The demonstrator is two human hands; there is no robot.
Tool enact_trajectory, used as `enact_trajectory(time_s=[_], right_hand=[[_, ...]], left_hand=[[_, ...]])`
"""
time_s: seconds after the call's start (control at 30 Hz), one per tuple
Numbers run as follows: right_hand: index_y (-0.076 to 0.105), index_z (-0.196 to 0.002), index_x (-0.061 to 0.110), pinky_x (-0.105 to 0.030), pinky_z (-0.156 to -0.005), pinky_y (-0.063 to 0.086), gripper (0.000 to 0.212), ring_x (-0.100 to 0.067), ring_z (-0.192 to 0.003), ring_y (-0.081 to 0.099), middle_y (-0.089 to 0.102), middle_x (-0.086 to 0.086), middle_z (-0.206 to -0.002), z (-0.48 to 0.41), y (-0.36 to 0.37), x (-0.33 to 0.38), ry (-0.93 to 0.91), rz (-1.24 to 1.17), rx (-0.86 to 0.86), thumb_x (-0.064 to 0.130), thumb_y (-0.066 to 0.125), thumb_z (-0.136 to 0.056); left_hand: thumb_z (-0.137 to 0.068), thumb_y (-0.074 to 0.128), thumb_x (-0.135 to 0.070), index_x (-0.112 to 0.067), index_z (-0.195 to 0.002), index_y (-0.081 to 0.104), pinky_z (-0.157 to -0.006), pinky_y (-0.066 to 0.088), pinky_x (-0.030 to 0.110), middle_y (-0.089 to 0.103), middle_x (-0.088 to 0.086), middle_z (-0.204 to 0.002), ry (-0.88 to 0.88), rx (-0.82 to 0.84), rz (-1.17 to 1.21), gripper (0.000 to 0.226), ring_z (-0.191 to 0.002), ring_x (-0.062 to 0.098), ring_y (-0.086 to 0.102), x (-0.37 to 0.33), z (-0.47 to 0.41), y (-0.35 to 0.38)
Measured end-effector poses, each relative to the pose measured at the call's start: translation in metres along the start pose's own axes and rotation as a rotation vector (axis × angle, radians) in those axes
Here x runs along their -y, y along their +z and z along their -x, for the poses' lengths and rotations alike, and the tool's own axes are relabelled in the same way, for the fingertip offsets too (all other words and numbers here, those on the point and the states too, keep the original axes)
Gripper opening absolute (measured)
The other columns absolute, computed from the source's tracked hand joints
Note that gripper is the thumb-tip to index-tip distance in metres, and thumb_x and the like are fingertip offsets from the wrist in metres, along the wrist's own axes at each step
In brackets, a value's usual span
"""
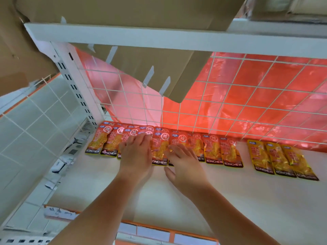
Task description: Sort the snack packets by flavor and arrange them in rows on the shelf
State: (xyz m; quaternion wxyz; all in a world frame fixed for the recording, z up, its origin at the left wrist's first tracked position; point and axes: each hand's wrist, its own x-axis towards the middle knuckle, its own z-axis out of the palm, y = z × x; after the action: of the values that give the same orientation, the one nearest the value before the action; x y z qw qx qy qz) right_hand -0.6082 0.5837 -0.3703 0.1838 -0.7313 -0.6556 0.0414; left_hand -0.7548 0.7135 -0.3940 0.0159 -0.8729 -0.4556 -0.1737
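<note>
On shelf (pixel 230 200), left hand (pixel 136 154) and right hand (pixel 185 161) rest flat fingers (pixel 143 139) atop red packets (pixel 212 150).

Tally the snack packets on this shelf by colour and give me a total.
Red snack packets: at least 9; they overlap, and the left hand and right hand cover part of the row.
Yellow snack packets: 3
Total: at least 12

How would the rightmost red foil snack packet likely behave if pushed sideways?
The rightmost red foil snack packet lies flat, so it probably slides, not rolls. Glossy film on the smooth white shelf looks slippery. Thin, so likely floppy.
</note>
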Motion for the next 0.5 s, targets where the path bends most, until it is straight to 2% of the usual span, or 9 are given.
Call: enact_trajectory(time_s=[0.1,0.23,0.33,0.5], right_hand=[[0.059,-0.135,0.024,-0.054,-0.119,0.027,0.050,-0.030,-0.143,0.037,0.050,0.003,-0.147,-0.013,0.013,0.009,-0.001,0.031,0.029,0.035,0.064,-0.087],[0.060,-0.133,0.027,-0.049,-0.116,0.031,0.051,-0.025,-0.139,0.042,0.055,0.006,-0.139,-0.018,0.025,0.010,-0.001,0.079,0.021,0.035,0.063,-0.083],[0.064,-0.127,0.026,-0.048,-0.111,0.036,0.049,-0.024,-0.132,0.049,0.059,0.006,-0.132,-0.018,0.029,0.009,-0.002,0.078,-0.034,0.032,0.065,-0.079],[0.064,-0.127,0.026,-0.050,-0.113,0.036,0.047,-0.023,-0.134,0.047,0.058,0.006,-0.135,-0.019,0.030,0.010,0.016,0.070,-0.028,0.032,0.064,-0.080]], left_hand=[[-0.086,0.059,-0.025,-0.027,-0.124,0.066,-0.084,0.032,0.043,0.061,-0.009,-0.128,0.032,-0.011,0.002,0.039,-0.110,0.024,0.048,0.004,0.001,0.008],[-0.082,0.058,-0.028,-0.031,-0.123,0.063,-0.088,0.029,0.043,0.057,-0.015,-0.135,0.043,0.003,0.025,0.041,-0.120,0.019,0.049,0.006,0.001,0.016],[-0.080,0.055,-0.030,-0.029,-0.125,0.063,-0.091,0.031,0.044,0.056,-0.014,-0.137,0.064,-0.007,0.052,0.046,-0.124,0.019,0.049,0.008,0.001,0.019],[-0.078,0.059,-0.033,-0.026,-0.125,0.061,-0.093,0.037,0.046,0.056,-0.013,-0.134,0.082,0.004,0.092,0.048,-0.124,0.019,0.050,0.007,0.001,0.015]])
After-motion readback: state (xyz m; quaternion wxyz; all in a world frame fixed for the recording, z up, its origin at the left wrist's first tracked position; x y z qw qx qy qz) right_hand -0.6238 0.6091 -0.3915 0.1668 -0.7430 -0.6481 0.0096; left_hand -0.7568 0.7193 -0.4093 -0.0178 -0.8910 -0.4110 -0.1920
